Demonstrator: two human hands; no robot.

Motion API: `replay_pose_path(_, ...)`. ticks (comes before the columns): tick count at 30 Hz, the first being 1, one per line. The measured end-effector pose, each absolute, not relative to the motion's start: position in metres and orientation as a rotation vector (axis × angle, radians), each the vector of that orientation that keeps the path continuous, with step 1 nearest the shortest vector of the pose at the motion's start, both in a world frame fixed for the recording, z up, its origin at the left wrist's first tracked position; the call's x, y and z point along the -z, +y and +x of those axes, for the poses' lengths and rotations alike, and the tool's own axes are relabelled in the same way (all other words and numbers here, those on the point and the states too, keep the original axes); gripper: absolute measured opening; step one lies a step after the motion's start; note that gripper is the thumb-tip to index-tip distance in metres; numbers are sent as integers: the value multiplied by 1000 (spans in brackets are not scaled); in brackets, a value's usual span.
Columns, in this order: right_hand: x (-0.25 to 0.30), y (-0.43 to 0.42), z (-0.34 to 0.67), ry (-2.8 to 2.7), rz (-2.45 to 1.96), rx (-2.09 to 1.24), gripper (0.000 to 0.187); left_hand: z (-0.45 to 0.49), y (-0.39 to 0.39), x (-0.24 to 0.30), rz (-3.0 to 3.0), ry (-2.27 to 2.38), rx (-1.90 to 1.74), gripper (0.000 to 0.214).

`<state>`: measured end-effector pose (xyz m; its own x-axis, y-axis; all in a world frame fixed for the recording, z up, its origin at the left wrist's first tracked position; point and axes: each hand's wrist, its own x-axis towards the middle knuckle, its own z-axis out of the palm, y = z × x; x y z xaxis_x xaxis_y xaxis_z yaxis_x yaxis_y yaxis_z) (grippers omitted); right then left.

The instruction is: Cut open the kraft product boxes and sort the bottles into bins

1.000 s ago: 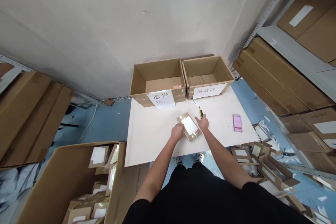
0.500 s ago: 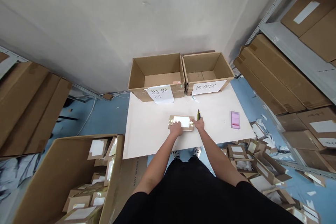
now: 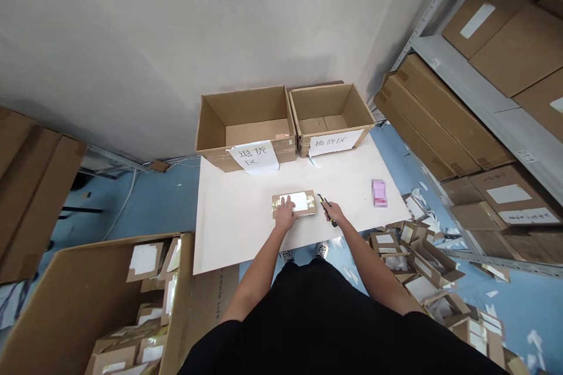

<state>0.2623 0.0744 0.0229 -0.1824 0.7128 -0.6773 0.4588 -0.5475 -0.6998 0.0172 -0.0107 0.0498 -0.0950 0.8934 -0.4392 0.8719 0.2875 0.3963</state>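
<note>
A small flat cardboard parcel [image 3: 299, 202] with a white label lies level on the white table [image 3: 237, 217]. My left hand [image 3: 285, 215] rests flat on the parcel's left part, fingers stretched out. My right hand [image 3: 335, 212] is just right of the parcel and is closed round a black and yellow utility knife [image 3: 326, 207], whose tip points toward the parcel's right end.
Two open cardboard boxes with paper signs, the left box [image 3: 246, 129] and the right box [image 3: 329, 120], stand at the table's far edge. A pink item [image 3: 379, 193] lies at the table's right. A big box of parcels [image 3: 109, 299] is at lower left; opened cartons [image 3: 422, 258] litter the floor right. Shelves [image 3: 484, 105] hold boxes.
The parcel was turned from a slant to lie level. My right hand moved from beside it to the knife and took hold of it. The camera view shifted slightly left.
</note>
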Motion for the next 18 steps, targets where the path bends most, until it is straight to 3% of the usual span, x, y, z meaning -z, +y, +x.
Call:
replay_pose_path(6, -24, 75, 245, -1565, -1884, -1712, 50, 18, -9, -50, 1558, 1959, -40, 30)
replay_pose_path(18, -36, 43, 274, -1791, -1952, -1700, 45, 19, -9, -44, 1577, 1984, -46, 30)
